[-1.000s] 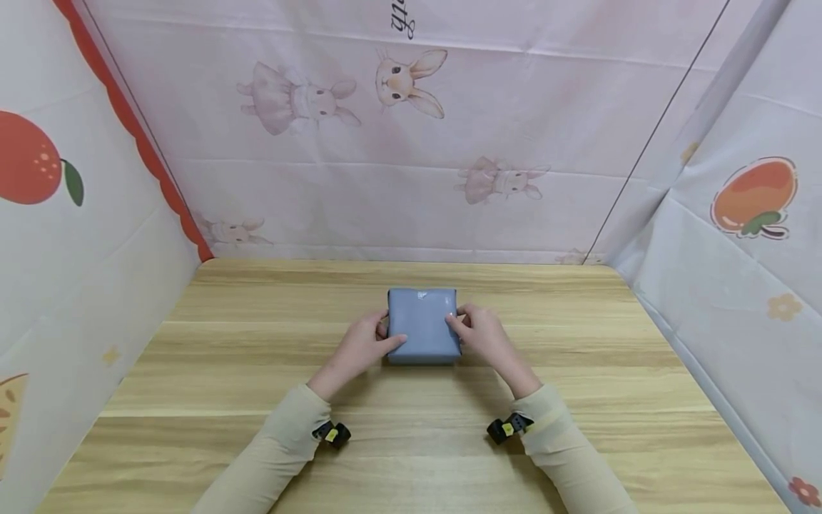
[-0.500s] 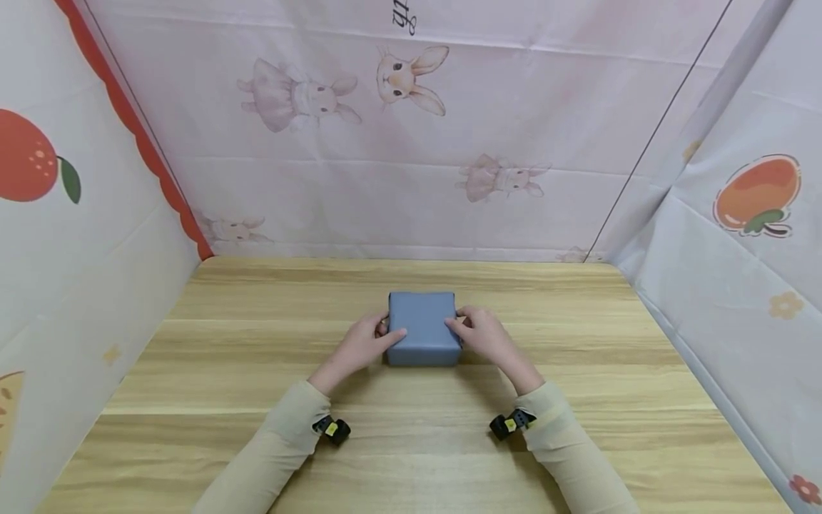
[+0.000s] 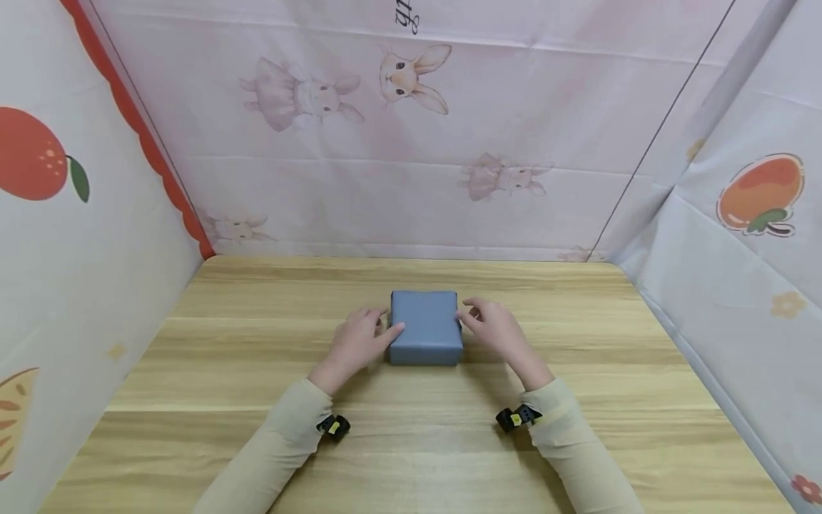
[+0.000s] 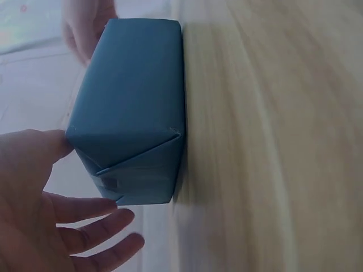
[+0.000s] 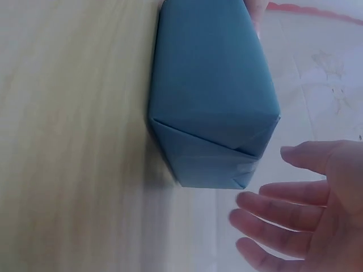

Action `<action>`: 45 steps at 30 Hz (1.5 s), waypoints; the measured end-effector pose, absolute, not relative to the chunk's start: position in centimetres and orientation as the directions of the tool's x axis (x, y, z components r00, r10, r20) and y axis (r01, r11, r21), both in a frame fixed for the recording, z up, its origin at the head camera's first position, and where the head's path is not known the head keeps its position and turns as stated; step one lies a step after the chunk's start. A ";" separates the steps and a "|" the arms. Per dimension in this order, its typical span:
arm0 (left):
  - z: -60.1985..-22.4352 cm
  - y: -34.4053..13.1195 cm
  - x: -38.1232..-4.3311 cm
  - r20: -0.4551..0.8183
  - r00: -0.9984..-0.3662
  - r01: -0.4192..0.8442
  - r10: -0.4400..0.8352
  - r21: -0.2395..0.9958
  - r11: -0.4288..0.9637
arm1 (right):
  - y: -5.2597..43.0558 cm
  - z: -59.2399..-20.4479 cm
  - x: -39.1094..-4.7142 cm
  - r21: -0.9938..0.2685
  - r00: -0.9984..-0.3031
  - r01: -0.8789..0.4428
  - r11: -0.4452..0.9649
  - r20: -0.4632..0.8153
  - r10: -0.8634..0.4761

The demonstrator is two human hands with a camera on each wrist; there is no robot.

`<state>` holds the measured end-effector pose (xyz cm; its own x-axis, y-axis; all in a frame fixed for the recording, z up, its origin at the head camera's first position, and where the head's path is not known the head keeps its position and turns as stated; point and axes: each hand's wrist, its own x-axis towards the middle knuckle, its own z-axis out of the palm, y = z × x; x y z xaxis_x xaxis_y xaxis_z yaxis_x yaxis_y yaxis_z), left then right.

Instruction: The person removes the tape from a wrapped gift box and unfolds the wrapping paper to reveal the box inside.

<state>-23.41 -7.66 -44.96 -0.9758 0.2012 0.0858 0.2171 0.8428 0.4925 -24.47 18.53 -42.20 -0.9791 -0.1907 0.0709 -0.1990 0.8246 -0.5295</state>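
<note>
A box wrapped in blue-grey paper (image 3: pixel 426 321) sits on the wooden table between both hands. Its end flaps are folded, with a piece of clear tape (image 4: pixel 109 182) on the left end in the left wrist view. My left hand (image 3: pixel 358 341) is at the left side, its thumb touching the top edge and its other fingers loosely extended by the end. To the right, my right hand (image 3: pixel 501 332) has relaxed fingers spread; the right wrist view shows them (image 5: pixel 278 218) apart from the box.
The wooden table (image 3: pixel 257 343) reaches back to a pink rabbit-print cloth (image 3: pixel 359 207). White fruit-print cloths hang at the left (image 3: pixel 128 243) and right (image 3: pixel 719 278). Each sleeved wrist wears a small black camera, as the left camera (image 3: pixel 334 427) shows.
Both hands held the box's sides earlier. The right hand has let go and moved slightly right; the left fingers have loosened. The box has tipped down so its front face shows more.
</note>
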 end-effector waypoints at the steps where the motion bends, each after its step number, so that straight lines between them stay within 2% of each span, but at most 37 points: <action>1: -44.9 -7.6 -23.3 0.100 -0.975 0.223 0.199 0.454 0.863 | 18.5 -42.1 -24.5 -0.516 -0.976 -0.217 0.829 0.094 -0.197; 5: -44.6 -7.4 -22.7 0.170 -0.965 0.247 0.202 0.308 0.919 | 18.0 -41.6 -24.4 -0.450 -0.952 -0.301 0.841 0.199 -0.234; 8: -44.4 -7.3 -22.3 0.223 -0.952 0.260 0.209 0.231 0.938 | 17.4 -41.5 -24.5 -0.366 -0.907 -0.393 0.844 0.308 -0.288; 13: -44.4 -7.3 -21.9 0.271 -0.935 0.277 0.228 0.156 0.948 | 16.6 -41.7 -25.7 -0.152 -0.755 -0.565 0.811 0.492 -0.433; 16: -44.4 -7.3 -21.8 0.276 -0.931 0.283 0.238 0.134 0.950 | 16.0 -41.5 -26.6 -0.035 -0.659 -0.639 0.768 0.539 -0.524; 19: -44.4 -7.3 -21.7 0.270 -0.931 0.286 0.244 0.127 0.950 | 15.6 -41.1 -27.3 0.034 -0.618 -0.679 0.733 0.513 -0.596; 26: -44.4 -7.0 -21.8 0.220 -0.944 0.282 0.248 0.143 0.949 | 15.2 -40.6 -28.9 0.131 -0.605 -0.714 0.688 0.379 -0.701; 45: -44.3 -6.7 -22.1 0.203 -0.951 0.272 0.233 0.193 0.943 | 14.1 -40.6 -30.5 0.296 -0.568 -0.718 0.630 0.274 -0.776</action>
<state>-22.08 -6.74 -44.33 -0.9512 0.2326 0.2028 0.2716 0.9429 0.1927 -30.46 14.12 -40.61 -0.5679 -0.7762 0.2740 -0.7180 0.6299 0.2963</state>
